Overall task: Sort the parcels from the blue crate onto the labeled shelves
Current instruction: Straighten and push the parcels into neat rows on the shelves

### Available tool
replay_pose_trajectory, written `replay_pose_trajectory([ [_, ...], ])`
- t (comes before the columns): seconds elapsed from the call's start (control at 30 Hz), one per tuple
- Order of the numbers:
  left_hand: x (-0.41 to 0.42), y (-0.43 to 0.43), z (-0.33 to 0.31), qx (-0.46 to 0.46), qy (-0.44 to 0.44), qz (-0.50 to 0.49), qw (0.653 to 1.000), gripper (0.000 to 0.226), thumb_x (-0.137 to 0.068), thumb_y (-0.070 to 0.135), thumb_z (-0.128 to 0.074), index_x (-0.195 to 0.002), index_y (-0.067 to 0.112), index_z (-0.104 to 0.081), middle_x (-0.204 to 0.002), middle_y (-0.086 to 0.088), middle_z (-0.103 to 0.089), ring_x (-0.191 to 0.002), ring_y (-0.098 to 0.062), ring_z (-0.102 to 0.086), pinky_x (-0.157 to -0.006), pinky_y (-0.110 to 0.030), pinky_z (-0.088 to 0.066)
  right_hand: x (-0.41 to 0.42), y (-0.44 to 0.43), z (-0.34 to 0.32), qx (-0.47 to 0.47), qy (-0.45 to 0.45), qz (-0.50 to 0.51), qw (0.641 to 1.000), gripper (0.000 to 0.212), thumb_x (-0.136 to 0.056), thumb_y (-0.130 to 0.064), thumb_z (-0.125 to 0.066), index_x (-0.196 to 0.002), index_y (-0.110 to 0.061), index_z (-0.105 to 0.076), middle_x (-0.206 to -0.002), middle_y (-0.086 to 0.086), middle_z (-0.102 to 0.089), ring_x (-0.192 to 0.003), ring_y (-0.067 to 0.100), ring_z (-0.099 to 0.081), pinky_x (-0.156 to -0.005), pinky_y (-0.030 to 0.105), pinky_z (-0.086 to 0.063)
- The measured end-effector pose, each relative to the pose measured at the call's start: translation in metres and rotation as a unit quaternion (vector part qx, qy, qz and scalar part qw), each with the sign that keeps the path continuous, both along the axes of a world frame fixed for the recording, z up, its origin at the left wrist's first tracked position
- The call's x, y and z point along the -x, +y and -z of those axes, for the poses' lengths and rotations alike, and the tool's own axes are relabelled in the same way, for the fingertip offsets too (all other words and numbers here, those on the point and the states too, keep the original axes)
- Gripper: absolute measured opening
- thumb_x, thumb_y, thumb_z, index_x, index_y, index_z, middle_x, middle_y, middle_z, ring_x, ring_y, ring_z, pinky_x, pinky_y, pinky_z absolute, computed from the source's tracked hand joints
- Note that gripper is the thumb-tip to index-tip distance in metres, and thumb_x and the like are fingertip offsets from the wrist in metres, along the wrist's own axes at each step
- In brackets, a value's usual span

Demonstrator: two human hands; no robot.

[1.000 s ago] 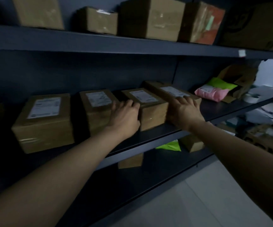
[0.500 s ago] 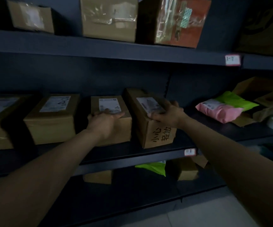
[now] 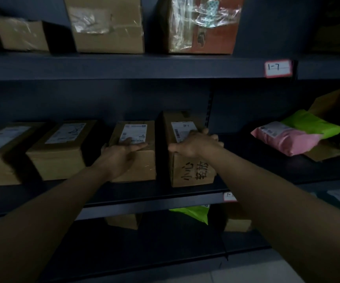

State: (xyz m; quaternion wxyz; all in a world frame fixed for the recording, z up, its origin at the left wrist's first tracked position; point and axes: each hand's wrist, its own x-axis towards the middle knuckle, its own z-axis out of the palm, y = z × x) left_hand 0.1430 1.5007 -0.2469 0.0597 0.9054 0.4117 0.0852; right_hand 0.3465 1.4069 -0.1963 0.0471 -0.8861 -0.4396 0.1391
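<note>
Several brown cardboard parcels with white labels stand in a row on the dark middle shelf point(image 3: 144, 203). My left hand point(image 3: 122, 155) rests flat on the top front of one parcel point(image 3: 138, 168), fingers straight. My right hand point(image 3: 195, 142) grips the top of the neighbouring parcel point(image 3: 189, 172), which has black handwriting on its front; the thumb is on the near edge and the fingers curl over the far right side. A narrow dark gap separates the two parcels. The blue crate is not in view.
The upper shelf point(image 3: 124, 66) carries more boxes and a tag reading 1-7 point(image 3: 278, 68). A pink bag point(image 3: 285, 137) and a green bag point(image 3: 310, 123) lie at the right of the middle shelf. The lower shelf holds a green bag point(image 3: 191, 213) and small boxes.
The view has drawn nearer to the shelf. My right hand has slid a little further over the handwritten parcel's top; my left hand stays flat on its neighbour.
</note>
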Motion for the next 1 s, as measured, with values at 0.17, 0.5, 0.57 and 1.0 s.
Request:
replay_pose_trajectory([
  [0.17,-0.002,-0.001,0.000,-0.013,0.011,-0.014,1.000,0.056,-0.098,0.024,-0.043,-0.143,0.052,-0.023,-0.160,-0.002,-0.015,-0.146,-0.027,-0.015,-0.115,-0.050,-0.013,0.002,0.002,0.003,0.001,-0.012,0.028,1.000,0.111,-0.066,-0.085,-0.048,-0.151,-0.019,-0.020,-0.156,0.013,-0.013,-0.134,0.042,-0.021,-0.098,0.052,-0.032],
  [0.5,-0.002,-0.002,0.001,-0.004,0.018,-0.012,1.000,0.069,-0.094,0.015,-0.046,-0.145,0.051,-0.015,-0.160,-0.004,-0.007,-0.146,-0.030,-0.001,-0.114,-0.054,0.005,0.011,-0.015,0.007,-0.100,-0.080,-0.001,0.992,0.094,-0.079,-0.080,-0.036,-0.149,-0.019,-0.025,-0.158,0.014,-0.013,-0.140,0.043,-0.011,-0.109,0.055,-0.016],
  [0.57,0.008,-0.003,0.002,-0.029,-0.018,0.005,0.999,0.079,-0.091,0.008,-0.049,-0.146,0.048,-0.009,-0.159,-0.007,-0.009,-0.145,-0.029,-0.007,-0.115,-0.051,0.005,0.024,-0.018,0.009,-0.173,-0.131,-0.041,0.975,0.076,-0.087,-0.067,-0.043,-0.144,-0.016,-0.035,-0.152,0.014,-0.026,-0.137,0.037,-0.019,-0.109,0.052,-0.017],
  [1.0,0.211,0.031,0.014,-0.185,-0.050,-0.071,0.979,0.051,-0.088,0.018,-0.057,-0.137,0.013,-0.043,-0.137,-0.012,-0.040,-0.130,-0.031,-0.032,-0.117,-0.045,-0.007,0.203,0.019,0.040,-0.197,-0.145,-0.194,0.950,0.058,-0.091,-0.043,-0.054,-0.140,-0.015,-0.041,-0.146,0.013,-0.034,-0.134,0.031,-0.028,-0.106,0.043,-0.025],
])
